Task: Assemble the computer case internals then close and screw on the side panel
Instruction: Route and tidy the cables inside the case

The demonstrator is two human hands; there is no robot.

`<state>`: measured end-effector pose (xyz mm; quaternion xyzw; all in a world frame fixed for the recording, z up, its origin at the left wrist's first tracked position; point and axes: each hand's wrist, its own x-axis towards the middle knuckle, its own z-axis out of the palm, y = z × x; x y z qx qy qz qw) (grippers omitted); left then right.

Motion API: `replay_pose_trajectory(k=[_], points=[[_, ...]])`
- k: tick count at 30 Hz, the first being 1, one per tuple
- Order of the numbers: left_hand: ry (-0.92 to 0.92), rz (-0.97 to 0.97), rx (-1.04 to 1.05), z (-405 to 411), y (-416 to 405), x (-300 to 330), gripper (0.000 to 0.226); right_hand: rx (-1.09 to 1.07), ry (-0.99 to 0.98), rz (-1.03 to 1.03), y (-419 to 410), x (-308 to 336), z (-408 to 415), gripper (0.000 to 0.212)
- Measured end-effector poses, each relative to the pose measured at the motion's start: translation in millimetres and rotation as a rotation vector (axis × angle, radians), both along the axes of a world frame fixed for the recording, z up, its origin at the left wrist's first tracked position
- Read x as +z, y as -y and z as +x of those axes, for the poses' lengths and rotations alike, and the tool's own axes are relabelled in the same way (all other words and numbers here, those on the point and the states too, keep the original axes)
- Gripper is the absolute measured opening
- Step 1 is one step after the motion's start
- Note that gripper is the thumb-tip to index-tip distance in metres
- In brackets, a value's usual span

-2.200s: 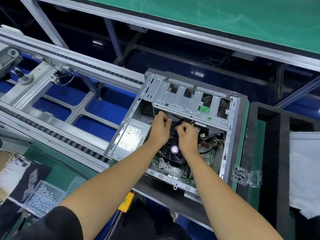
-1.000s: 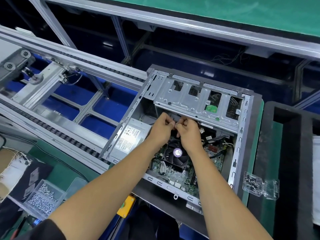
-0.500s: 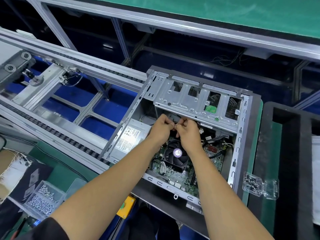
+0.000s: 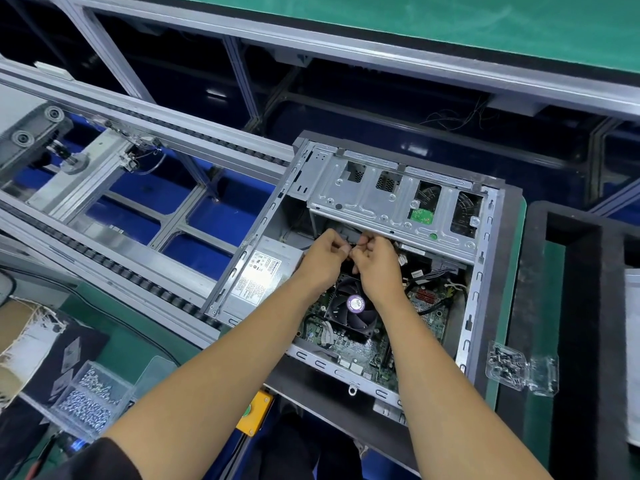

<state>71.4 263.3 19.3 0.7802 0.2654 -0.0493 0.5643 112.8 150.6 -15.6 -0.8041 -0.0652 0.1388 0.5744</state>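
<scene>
Computer case (image 4: 478, 282) lies open at centre frame on a dark pallet (image 4: 512, 237), its side panel off. Inside, just below the drive cage (image 4: 381, 202) and above the CPU fan (image 4: 349, 306), the left hand (image 4: 323, 259) and right hand (image 4: 375, 261) meet, fingers curled, pinching something small and dark; what it is cannot be told.

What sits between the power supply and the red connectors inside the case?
In the head view, the CPU cooler fan lies between the power supply and the red connectors, with both forearms crossing over that stretch.
</scene>
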Motion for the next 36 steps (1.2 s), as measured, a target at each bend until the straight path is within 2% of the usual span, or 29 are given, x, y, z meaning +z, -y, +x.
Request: replay_pose_trajectory(k=[11,21,30,36], points=[[0.03,0.127,-0.031,1.3,2.3,2.9,0.011,0.033,0.026,-0.011,-0.7,1.6,-0.3,0.027],[0.032,0.039,0.003,1.5,3.2,4.7,0.014,0.014,-0.031,0.058,1.6,5.0,-1.4,0.025],[0.024,0.074,-0.006,1.5,2.3,0.6,0.012,-0.015,-0.051,0.023,1.5,5.5,-1.1,0.009],[0.004,0.075,-0.003,2.9,1.7,-0.5,0.012,-0.013,-0.048,0.017,1.5,6.9,-1.3,0.009]])
